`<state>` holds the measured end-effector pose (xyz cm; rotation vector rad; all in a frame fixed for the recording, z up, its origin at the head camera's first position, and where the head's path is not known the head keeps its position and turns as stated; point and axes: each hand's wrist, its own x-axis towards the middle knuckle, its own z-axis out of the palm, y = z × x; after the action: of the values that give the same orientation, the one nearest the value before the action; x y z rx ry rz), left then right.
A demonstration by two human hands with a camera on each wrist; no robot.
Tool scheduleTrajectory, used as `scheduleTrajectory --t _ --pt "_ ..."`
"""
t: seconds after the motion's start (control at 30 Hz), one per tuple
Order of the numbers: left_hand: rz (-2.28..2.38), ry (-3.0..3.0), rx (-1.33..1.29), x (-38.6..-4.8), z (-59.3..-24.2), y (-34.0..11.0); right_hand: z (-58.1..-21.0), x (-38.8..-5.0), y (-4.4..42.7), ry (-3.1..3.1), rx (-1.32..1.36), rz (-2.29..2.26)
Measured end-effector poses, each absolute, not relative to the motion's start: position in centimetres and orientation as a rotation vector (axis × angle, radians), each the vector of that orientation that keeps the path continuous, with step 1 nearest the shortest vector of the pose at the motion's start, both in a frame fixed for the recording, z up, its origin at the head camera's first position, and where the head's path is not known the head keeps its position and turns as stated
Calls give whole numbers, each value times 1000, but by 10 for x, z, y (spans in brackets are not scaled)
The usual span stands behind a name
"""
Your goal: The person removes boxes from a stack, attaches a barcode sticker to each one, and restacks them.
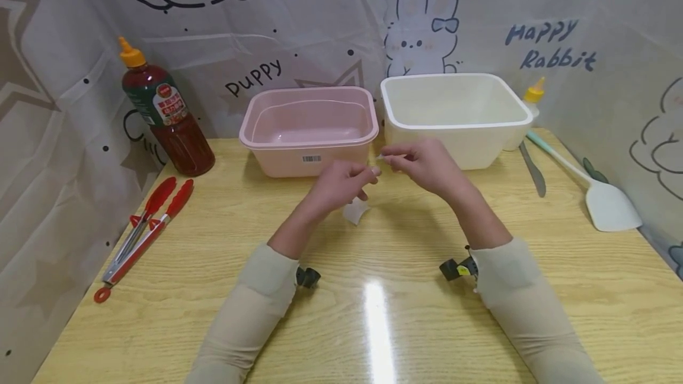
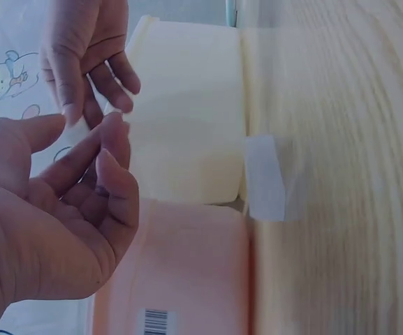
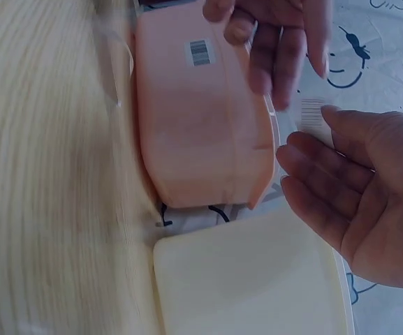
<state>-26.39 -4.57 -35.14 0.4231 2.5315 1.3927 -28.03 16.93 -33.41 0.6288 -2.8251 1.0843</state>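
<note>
In the right wrist view my right hand (image 3: 376,181) pinches a small white barcode sticker (image 3: 313,120) between thumb and index finger. My left hand (image 1: 341,185) is close by on its left, fingers bent loosely and thumb apart from them. Nothing shows in its grasp in the left wrist view. Both hands are raised in front of two plastic tubs, a pink one (image 1: 315,162) and a white one (image 1: 448,148). Another barcode label (image 1: 312,159) is on the pink tub's front. A whitish, thin paper-like piece (image 1: 356,211) lies on the table below my left hand.
A ketchup bottle (image 1: 173,117) stands at the back left, with red-tipped tongs (image 1: 144,236) in front. On the right lie a white spatula (image 1: 610,203) and a grey-green knife (image 1: 532,169). A yellow-capped bottle (image 1: 533,96) is partly hidden behind the white tub.
</note>
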Motion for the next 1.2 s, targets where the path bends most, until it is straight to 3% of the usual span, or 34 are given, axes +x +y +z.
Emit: scheduleTrajectory --t 0.47,0.93,1.2 --pt "1866 2401 171 -268 -357 -37 -339 -273 167 -2788 611 1336" --pt "1852 2424 385 -285 -354 8 -341 -277 207 -2608 320 1566" --pt "1793 2375 359 -284 -358 35 -348 -278 236 -2611 200 1566"
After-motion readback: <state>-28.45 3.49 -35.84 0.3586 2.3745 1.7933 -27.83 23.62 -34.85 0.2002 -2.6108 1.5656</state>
